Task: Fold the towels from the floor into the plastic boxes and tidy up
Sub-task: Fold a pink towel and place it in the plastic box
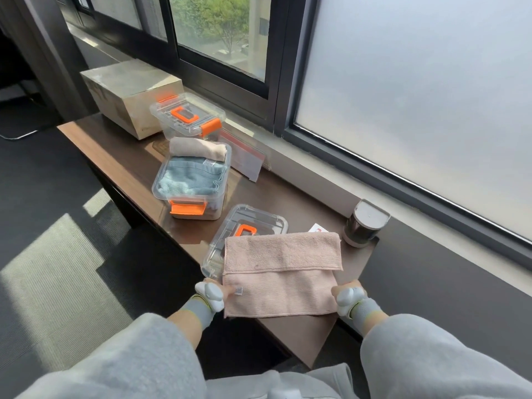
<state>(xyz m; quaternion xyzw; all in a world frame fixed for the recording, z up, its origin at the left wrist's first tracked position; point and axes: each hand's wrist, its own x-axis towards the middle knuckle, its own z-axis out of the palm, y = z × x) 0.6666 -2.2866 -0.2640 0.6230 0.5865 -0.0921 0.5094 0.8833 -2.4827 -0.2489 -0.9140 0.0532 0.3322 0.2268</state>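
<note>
A pink towel (280, 273) lies partly folded on the brown table, its far flap turned toward me and one corner over a clear lid with an orange handle (247, 228). My left hand (214, 292) pinches the towel's left edge. My right hand (347, 295) pinches its right edge. Farther along stands an open clear plastic box (191, 180) with orange latches, holding a blue towel (190, 177) and a rolled beige towel (198, 149) on top. Behind it sits a shut clear box (188, 115) with an orange handle.
A beige cardboard box (129, 93) stands at the table's far end. A clear zip bag (247, 155) leans by the window sill. A grey cylindrical device (364, 224) sits at the table's right edge. Dark carpet lies to the left of the table (121, 156).
</note>
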